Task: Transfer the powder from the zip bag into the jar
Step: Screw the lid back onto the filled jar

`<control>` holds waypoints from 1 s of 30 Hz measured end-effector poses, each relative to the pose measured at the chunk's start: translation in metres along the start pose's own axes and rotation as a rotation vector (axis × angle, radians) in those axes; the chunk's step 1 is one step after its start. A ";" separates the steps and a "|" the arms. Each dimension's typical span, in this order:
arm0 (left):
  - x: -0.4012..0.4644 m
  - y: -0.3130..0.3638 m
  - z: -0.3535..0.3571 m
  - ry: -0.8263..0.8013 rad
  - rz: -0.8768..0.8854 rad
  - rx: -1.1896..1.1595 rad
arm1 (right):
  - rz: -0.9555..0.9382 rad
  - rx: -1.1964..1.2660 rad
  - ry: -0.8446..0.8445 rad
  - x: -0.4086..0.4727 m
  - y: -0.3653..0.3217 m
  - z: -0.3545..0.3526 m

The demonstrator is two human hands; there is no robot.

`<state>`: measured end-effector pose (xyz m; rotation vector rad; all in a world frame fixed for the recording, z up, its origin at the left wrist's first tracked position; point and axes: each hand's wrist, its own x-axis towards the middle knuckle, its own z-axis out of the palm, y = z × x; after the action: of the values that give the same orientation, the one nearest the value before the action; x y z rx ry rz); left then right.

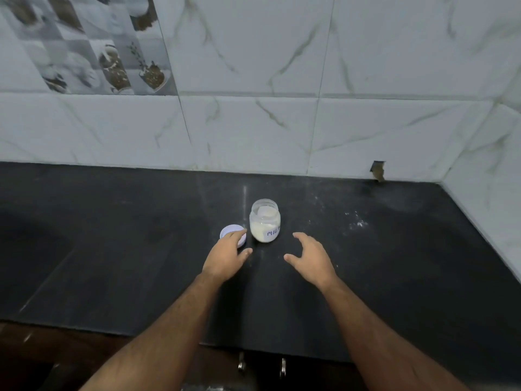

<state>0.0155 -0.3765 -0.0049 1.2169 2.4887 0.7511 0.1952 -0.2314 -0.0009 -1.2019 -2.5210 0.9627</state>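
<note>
A small clear jar (264,220) is seen standing upright and uncovered on a dark stone counter (112,249), near the middle of the view and a little way out from the tiled wall (282,108). White powder (260,228) fills the lower part of the jar, and a white label with blue handwriting is stuck on its front. A round white lid (229,232) lies flat on the counter just to the left of the jar, apart from it. The left hand (225,256) is stretched forward with its fingers laid over the near edge of the lid; the fingers are loosely spread and nothing is lifted, and whether the lid is actually gripped cannot be told. The right hand (311,256) is held above the counter just in front and to the right of the jar, with fingers and thumb curved wide apart and nothing between them; the jar is not touched by it. A few specks of spilled powder (358,221) are scattered on the counter well to the right of the jar. Two metal handles (262,365) can be made out below the counter's front edge.
</note>
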 end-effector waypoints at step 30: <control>0.110 0.014 -0.011 -0.134 0.038 -0.498 | -0.059 0.478 0.120 0.095 -0.035 0.026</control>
<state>-0.0475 -0.2853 0.0107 1.0854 2.0040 1.1686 0.1004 -0.1891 -0.0090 -0.9959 -2.0540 1.3337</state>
